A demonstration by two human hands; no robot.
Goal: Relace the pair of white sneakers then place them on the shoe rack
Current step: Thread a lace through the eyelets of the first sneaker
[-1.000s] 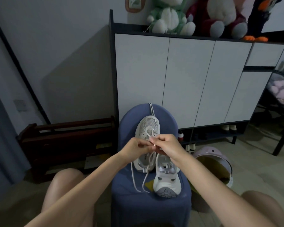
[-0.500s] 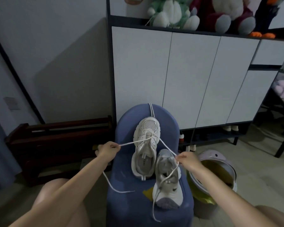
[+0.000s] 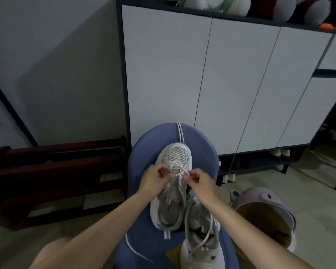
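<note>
Pinching: both hands hold the white lace [image 3: 179, 172] over the far sneaker [image 3: 172, 189], fingers curled tight on it.
Left hand [image 3: 155, 180]: finger and thumb nip one lace end, just beside the eyelets.
Right hand [image 3: 199, 182]: nips the other end; the two strands cross between the hands.
Lace feel: soft, limp and light, I'd say, likely to slip out of a loose pinch; best held near its tip.
Far sneaker: light, with a stiff sole; lies sole down on the blue chair [image 3: 142, 152].
Heading: toe points away toward the cabinet [image 3: 202, 74], heel toward the person, long axis along the seat.
Near sneaker [image 3: 202, 237]: just beside it, nearer the person, loose lace trailing over it.
Shoe rack [image 3: 56, 171]: low dark wood, well apart to the left.
</note>
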